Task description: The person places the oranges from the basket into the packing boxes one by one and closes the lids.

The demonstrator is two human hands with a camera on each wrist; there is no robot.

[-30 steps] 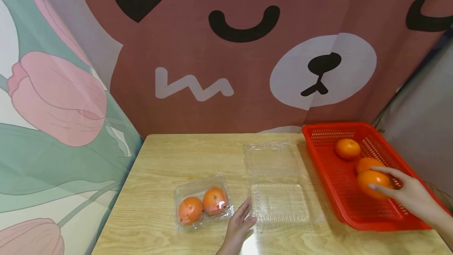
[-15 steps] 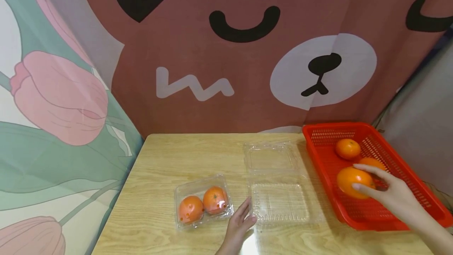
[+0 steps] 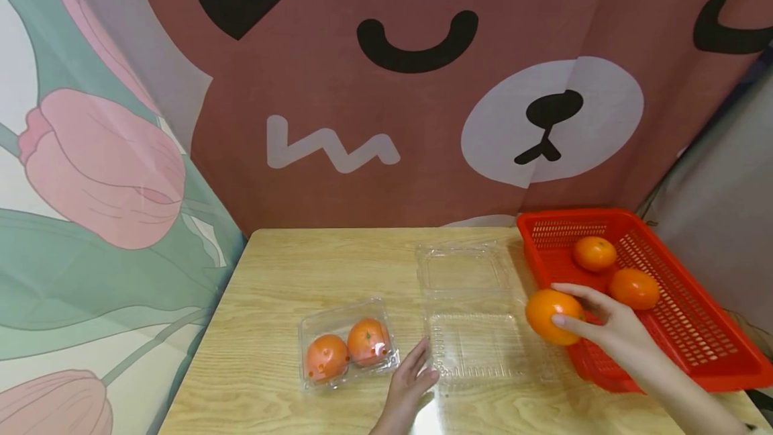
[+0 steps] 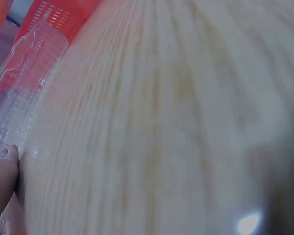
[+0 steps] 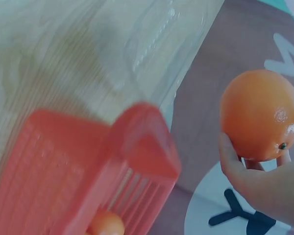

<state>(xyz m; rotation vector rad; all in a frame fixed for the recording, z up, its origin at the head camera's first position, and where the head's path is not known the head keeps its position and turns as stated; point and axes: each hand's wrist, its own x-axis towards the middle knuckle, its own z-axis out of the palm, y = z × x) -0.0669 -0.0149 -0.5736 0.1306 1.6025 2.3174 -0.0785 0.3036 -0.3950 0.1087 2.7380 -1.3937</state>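
Observation:
In the head view my right hand [image 3: 604, 323] grips an orange [image 3: 554, 316] between thumb and fingers, held up over the left rim of the red basket [image 3: 670, 348]. The right wrist view shows that orange [image 5: 259, 115] with its green stem spot and the fingers curled round it. My left hand [image 3: 409, 384] lies at the left edge of an open clear plastic clamshell box [image 3: 477, 348], its fingertips touching the rim and the fingers fairly straight. The box's lid [image 3: 464, 270] is folded back behind its base. In the left wrist view only part of the left hand [image 4: 2, 178] shows.
Two oranges, one at the back [image 3: 594, 254] and one nearer [image 3: 634, 288], lie in the basket. Left of my left hand, a closed clear box [image 3: 347, 344] holds two oranges. The wooden table [image 3: 302, 260] meets a bear-printed curtain [image 3: 338, 193] at its back edge.
My right hand has carried the orange leftward from inside the basket to its left rim, uncovering the nearer orange there. The left hand has stayed by the open box.

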